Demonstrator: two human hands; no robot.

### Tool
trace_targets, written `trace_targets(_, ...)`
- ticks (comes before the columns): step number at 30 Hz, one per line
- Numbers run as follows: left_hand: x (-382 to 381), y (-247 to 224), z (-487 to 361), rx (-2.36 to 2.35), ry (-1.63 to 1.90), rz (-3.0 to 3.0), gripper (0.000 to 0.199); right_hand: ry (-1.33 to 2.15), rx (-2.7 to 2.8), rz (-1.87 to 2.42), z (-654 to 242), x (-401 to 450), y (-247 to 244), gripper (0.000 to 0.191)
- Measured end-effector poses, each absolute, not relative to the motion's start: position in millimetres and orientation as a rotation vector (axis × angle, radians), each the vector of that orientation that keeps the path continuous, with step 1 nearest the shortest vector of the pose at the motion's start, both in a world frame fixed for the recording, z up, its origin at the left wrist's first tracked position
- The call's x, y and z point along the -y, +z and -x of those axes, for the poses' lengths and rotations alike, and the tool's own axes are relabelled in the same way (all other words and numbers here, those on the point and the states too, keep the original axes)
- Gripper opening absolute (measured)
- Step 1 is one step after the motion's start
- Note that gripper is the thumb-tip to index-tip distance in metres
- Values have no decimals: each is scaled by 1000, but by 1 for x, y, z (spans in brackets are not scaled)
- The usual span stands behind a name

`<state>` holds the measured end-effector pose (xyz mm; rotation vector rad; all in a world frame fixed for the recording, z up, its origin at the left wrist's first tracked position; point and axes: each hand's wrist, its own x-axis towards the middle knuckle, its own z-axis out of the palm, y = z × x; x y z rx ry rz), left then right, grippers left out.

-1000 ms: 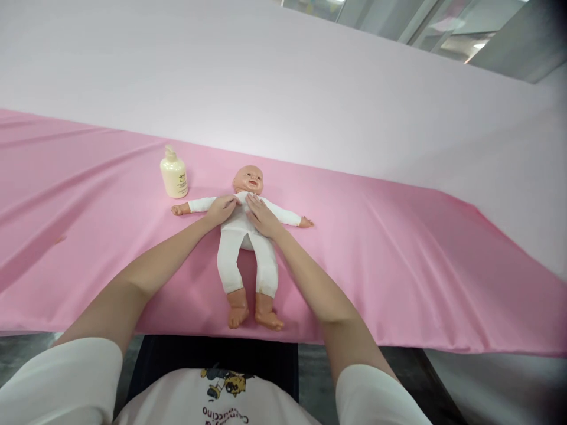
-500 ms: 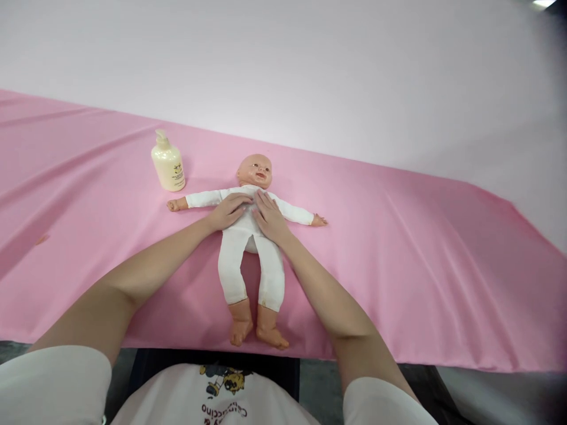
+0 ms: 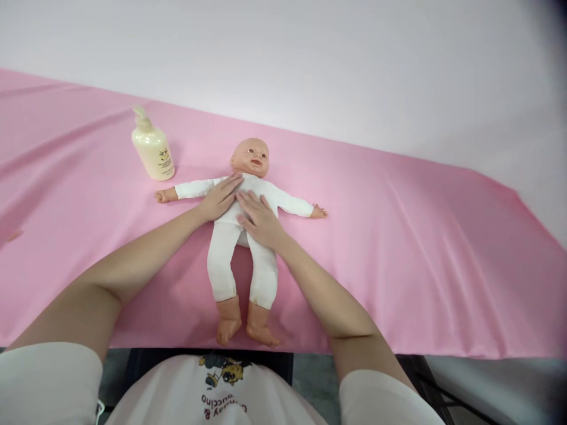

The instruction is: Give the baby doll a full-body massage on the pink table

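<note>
A baby doll (image 3: 224,260) with a white cloth body lies on its back, head away from me and bare feet near the front table edge. My left hand (image 3: 220,198) rests with outstretched fingers on the left side of its chest, fingertips close to the neck. Lower and further right, my right hand (image 3: 260,218) lies flat across the chest and belly, its fingers a little spread. Both palms face down on the doll and neither hand grips anything.
A cream pump bottle (image 3: 153,150) stands left of the doll's head, beyond its outstretched arm. Pink cloth (image 3: 376,265) with soft folds covers the table. Behind rises a plain white wall (image 3: 283,65).
My left hand has slid up the chest toward the neck, while my right hand has moved down toward the belly. The whole view has shifted slightly.
</note>
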<state>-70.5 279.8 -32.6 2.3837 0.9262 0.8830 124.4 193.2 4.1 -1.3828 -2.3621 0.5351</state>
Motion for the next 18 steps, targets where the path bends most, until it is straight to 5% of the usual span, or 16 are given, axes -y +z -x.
trace_targets(7,-278,-31,69,-1218,861,-2336,64,450,1872,1771,-168,-234,-32,82)
trace_targets(18,-277,-25,68,-1630,799,-2419,65,13,1801,2069,-202,-247,-35,62)
